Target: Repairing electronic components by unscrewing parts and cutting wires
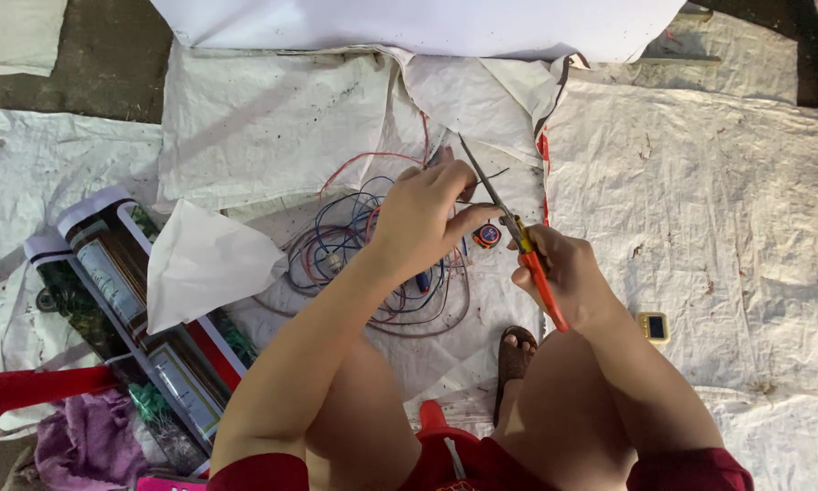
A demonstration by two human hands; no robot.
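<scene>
My right hand point(563, 273) grips a pair of scissors with orange handles point(541, 282); the metal blades point(483, 177) point up and left and are slightly apart. My left hand point(427, 214) pinches a thin dark wire point(493, 173) that lies between the blades. Under the left hand sits a tangle of red and blue wires point(354, 245) on the white woven sheet point(682, 182). A small round orange-and-blue part point(487, 235) lies just beside my left thumb.
Rolled printed banners point(127, 291) and a folded white sheet point(204, 259) lie at the left. A red plastic chair edge point(9, 391) and purple cloth point(90, 445) are at the lower left. A small yellow device point(652, 325) rests at the right. My sandalled foot point(515, 355) is below the wires.
</scene>
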